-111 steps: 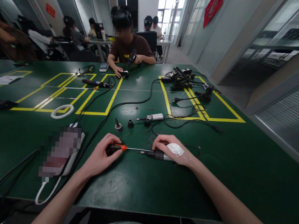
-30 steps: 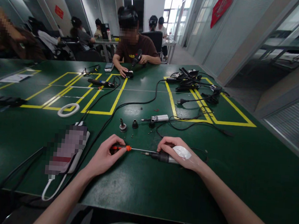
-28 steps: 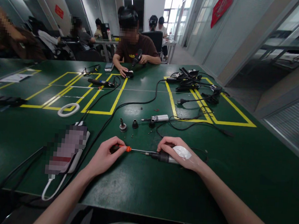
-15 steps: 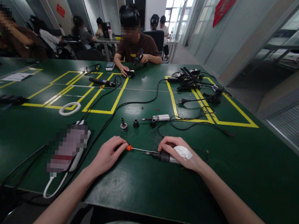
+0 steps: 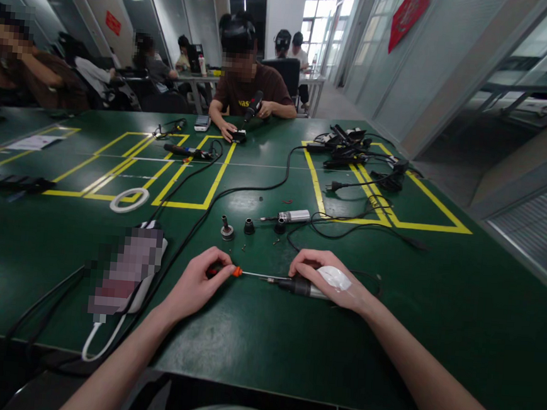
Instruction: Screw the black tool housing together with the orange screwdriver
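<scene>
A screwdriver (image 5: 263,275) with an orange and black handle and a thin metal shaft lies level between my hands. My left hand (image 5: 203,281) is closed around its handle. At the shaft's tip, the fingers of my right hand (image 5: 327,277) are pinched together; a white patch sticks to the back of that hand. Just under the right hand lies an electric screwdriver (image 5: 298,286), black at the front and silver behind, its body partly hidden by the palm. Beyond the hands stand a metal-and-black part (image 5: 227,229) and two black collars (image 5: 249,226) (image 5: 280,226).
A second silver driver (image 5: 294,216) lies behind the collars, near tiny screws (image 5: 244,247). On the left are a phone (image 5: 129,269) with a white cable and a tape roll (image 5: 129,200). Black cords cross the green table (image 5: 244,341). Opposite, a co-worker (image 5: 258,90) holds a power driver.
My left hand has shifted slightly, its fingers now baring more of the screwdriver's handle. The right hand stays in place.
</scene>
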`<state>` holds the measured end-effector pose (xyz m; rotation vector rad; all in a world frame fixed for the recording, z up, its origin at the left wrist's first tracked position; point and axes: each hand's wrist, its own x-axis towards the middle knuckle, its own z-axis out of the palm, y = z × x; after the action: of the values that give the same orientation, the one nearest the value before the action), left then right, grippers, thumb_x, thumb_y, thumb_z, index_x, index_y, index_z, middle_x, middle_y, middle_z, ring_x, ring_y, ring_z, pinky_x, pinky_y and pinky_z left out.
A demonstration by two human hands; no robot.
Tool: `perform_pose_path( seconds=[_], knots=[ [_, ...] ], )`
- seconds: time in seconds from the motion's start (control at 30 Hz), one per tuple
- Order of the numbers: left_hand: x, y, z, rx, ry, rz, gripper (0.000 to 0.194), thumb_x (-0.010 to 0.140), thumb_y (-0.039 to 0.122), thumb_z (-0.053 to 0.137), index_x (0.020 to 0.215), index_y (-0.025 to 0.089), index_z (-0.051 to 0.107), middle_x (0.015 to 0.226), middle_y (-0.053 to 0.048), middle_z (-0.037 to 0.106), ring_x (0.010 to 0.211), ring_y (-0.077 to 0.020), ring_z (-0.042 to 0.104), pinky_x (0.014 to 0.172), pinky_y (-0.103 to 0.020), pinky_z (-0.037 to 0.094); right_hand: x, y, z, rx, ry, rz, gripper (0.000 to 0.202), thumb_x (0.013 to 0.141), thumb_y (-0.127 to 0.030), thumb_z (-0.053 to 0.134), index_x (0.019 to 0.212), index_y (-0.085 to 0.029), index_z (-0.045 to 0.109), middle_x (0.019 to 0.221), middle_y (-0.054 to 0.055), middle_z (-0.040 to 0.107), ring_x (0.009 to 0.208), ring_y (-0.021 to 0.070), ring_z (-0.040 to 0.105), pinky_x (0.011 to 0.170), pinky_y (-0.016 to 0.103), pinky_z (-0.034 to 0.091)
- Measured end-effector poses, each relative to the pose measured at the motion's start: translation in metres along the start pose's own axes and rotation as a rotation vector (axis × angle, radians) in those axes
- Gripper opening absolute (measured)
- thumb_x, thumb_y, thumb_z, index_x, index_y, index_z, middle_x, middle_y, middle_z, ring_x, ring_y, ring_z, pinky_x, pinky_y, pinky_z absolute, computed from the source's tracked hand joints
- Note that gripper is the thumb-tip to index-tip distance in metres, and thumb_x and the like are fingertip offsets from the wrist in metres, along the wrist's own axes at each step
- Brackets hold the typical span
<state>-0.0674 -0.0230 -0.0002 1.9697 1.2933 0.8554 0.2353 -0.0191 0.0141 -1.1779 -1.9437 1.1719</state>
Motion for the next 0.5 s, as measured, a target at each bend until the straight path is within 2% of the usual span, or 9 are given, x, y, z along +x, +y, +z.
perform_pose_path(
  seconds=[0.2,0.37,0.5],
  knots=[
    [0.0014,-0.0008,0.0033,0.037,-0.014,0.003,0.032,0.098,0.041,0.055,0.08,0.02,0.071,0.076,-0.002,0.072,0.071,-0.0175,0.063,0.069,-0.028,0.049,0.0001,-0.0018,-0.0002,-0.009,0.005,-0.01,0.025,0.093,-0.033,0.054,0.081,-0.018,0.07,0.084,0.006,0.073,0.077,0.0186,0.066,0.073,0.028,0.049],
    [-0.0017,0.0006,0.0027,0.029,-0.01,-0.004,0.015,0.091,0.035,0.065,0.088,0.02,0.068,0.084,-0.002,0.073,0.078,-0.0187,0.067,0.073,-0.029,0.052,0.0005,-0.0006,0.0003,-0.003,0.004,-0.009,0.025,0.093,-0.032,0.054,0.081,-0.018,0.07,0.084,0.005,0.073,0.077,0.0185,0.066,0.073,0.027,0.049],
    [-0.0025,0.0021,0.0004,0.016,0.015,0.012,0.01,0.086,0.03,0.067,0.085,0.021,0.064,0.083,-0.001,0.068,0.077,-0.0176,0.065,0.072,-0.028,0.051,0.0004,-0.0001,0.0002,-0.012,0.009,-0.003,0.025,0.092,-0.032,0.053,0.081,-0.018,0.07,0.083,0.005,0.073,0.076,0.0183,0.065,0.073,0.028,0.048]
  ],
)
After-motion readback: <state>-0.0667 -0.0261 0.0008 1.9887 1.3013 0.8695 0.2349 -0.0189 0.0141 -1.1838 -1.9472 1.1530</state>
